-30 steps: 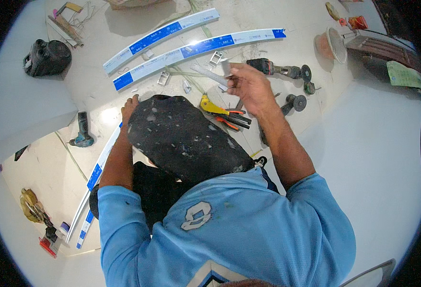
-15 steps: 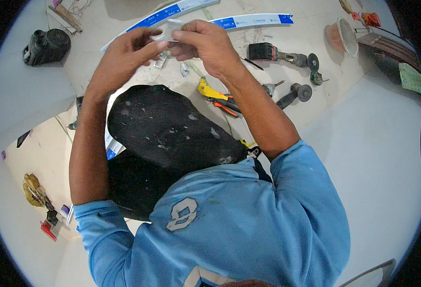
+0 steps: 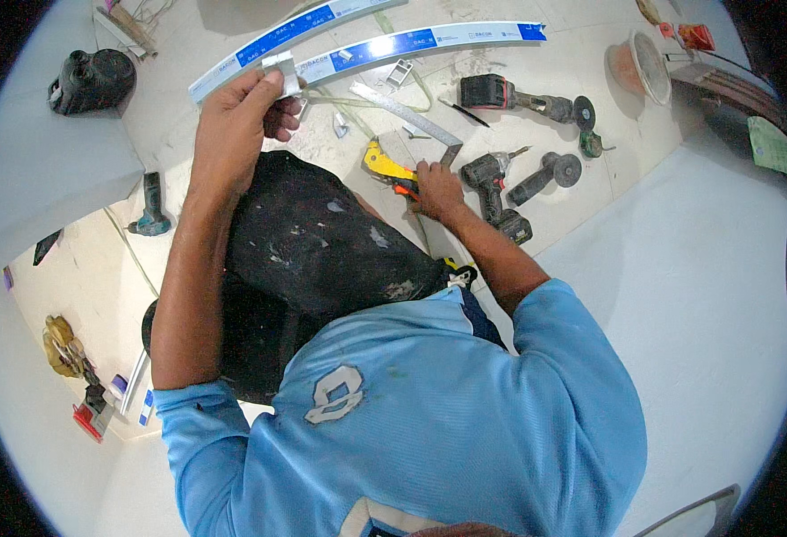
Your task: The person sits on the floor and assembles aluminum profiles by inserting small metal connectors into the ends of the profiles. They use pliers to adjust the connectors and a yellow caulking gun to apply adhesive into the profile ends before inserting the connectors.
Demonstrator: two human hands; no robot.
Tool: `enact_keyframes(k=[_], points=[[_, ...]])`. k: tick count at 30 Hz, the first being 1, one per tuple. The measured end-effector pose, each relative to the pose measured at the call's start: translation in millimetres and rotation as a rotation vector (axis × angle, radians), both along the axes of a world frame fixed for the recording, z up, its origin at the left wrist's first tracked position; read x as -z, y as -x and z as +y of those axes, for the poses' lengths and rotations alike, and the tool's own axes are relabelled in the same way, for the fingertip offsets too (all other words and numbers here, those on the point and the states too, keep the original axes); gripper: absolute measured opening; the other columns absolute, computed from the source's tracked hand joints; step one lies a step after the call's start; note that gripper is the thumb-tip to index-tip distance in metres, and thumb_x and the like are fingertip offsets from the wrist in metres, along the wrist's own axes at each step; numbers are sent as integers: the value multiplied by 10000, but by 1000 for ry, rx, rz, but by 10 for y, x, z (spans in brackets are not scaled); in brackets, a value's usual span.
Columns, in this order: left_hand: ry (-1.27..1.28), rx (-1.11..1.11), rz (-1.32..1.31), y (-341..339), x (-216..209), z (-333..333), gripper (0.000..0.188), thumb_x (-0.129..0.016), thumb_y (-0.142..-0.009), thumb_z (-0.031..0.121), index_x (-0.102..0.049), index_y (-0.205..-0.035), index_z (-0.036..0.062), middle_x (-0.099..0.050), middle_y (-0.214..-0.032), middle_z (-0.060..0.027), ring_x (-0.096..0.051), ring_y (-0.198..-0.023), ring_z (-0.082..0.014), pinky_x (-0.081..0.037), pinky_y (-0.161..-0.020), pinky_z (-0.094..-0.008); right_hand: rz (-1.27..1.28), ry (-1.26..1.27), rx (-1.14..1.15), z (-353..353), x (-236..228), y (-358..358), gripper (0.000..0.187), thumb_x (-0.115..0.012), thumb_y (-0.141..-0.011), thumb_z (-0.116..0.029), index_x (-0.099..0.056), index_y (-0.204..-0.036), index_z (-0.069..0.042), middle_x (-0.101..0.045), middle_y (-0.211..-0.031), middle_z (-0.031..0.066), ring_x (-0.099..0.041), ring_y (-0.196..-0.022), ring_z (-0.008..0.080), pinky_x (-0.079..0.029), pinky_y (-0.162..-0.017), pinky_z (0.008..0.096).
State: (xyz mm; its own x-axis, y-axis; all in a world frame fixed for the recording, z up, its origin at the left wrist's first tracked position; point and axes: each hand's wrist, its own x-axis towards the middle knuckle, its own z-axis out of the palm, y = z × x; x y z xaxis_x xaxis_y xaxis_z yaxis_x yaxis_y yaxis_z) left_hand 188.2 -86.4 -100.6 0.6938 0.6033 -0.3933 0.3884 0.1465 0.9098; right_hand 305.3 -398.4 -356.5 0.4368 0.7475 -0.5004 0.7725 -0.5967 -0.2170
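Between the thumb and fingers of my left hand (image 3: 241,116) is a small silver metal piece (image 3: 279,73), raised over the floor by the film-covered strips. My right hand (image 3: 438,190) reaches down to the floor, its fingers closed round the handles of a yellow hand riveter (image 3: 386,161). The riveter has black and orange handles, partly covered by my fingers. A metal square (image 3: 402,112) lies just beyond that hand, and a black cordless driver (image 3: 492,183) lies to its right. Small metal offcuts (image 3: 399,73) sit near the strips.
Two long strips (image 3: 483,34) with blue and white film cross the far floor. Cordless grinder (image 3: 536,103) and smaller grinder (image 3: 545,177) lie right, near a pot (image 3: 646,70). At left are a black jerrycan (image 3: 93,80) and a teal drill (image 3: 152,210). Walls rise on both sides.
Both hands were together on the metal piece. My right hand has let go and moved down and right to the riveter; my left hand keeps the piece, slightly lower and further left.
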Motion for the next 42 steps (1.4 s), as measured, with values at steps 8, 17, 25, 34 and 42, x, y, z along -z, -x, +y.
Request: enact_keyframes(k=[8, 17, 25, 34, 42], points=[[-182, -82, 73, 153, 182, 55, 356, -720, -1067, 316, -773, -1123, -32, -759, -964, -111, -718, -847, -186, -563, -745, -317, 117, -75, 94, -16, 72, 591, 420, -718, -919, -207, -570, -1239, 21, -681, -1107, 258, -755, -947, 405, -617, -783, 564], [-76, -206, -118, 205, 189, 36, 258, -782, -1004, 160, -734, -1151, -47, -797, -980, -153, -783, -865, -206, -617, -734, -306, -79, -371, 47, -191, 374, 359, 315, -739, -890, -205, -671, -1143, -28, -649, -1124, 211, -667, -1080, 409, -574, -851, 546], [-128, -315, -146, 112, 184, 39, 206, -758, -1010, 144, -754, -1113, -34, -785, -971, -131, -746, -812, -192, -621, -722, -333, -256, -224, -241, -187, 480, -53, 281, -746, -867, -241, -720, -1072, -51, -671, -1071, 157, -657, -1037, 364, -556, -877, 527], [-159, -454, -173, 98, 28, -22, 371, -698, -1027, 45, -669, -1373, -85, -722, -897, -104, -705, -751, -159, -562, -578, -272, 791, -36, 481, 94, -167, -430, 464, -793, -889, -427, -780, -1001, 23, -793, -951, 187, -771, -848, 320, -607, -832, 467], [-238, -419, -329, 47, -138, -361, 478, -706, -1031, 87, -627, -1471, -81, -765, -1024, -106, -735, -957, -143, -610, -862, -296, 884, -468, 452, 905, -2150, -83, 421, -770, -928, -235, -643, -1212, 50, -737, -933, 185, -766, -880, 329, -589, -786, 485]])
